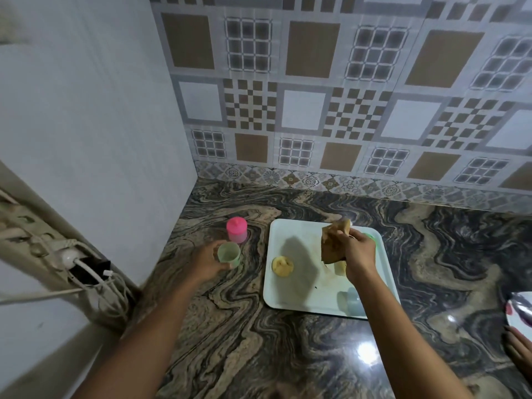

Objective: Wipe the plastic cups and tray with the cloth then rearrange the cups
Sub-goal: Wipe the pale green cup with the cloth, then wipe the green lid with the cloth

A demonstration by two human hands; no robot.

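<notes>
A white tray [299, 295] lies on the marbled counter. My left hand [208, 262] grips a pale green cup [229, 254] left of the tray, just in front of a pink cup [236, 229] that stands upside down on the counter. My right hand [358, 254] holds a crumpled brown cloth [334, 240] above the tray. A yellow cup [282, 265] stands on the tray's left side. A light blue cup [351, 301] sits near its front edge, partly behind my right forearm. A green cup [371, 238] peeks out behind my right hand.
The counter [288, 355] meets a white side wall on the left and a patterned tile wall [345, 110] behind. A power strip with cables [74, 263] hangs at the left. At the right edge, a plate [521, 312] and another person's hand [518, 349] show.
</notes>
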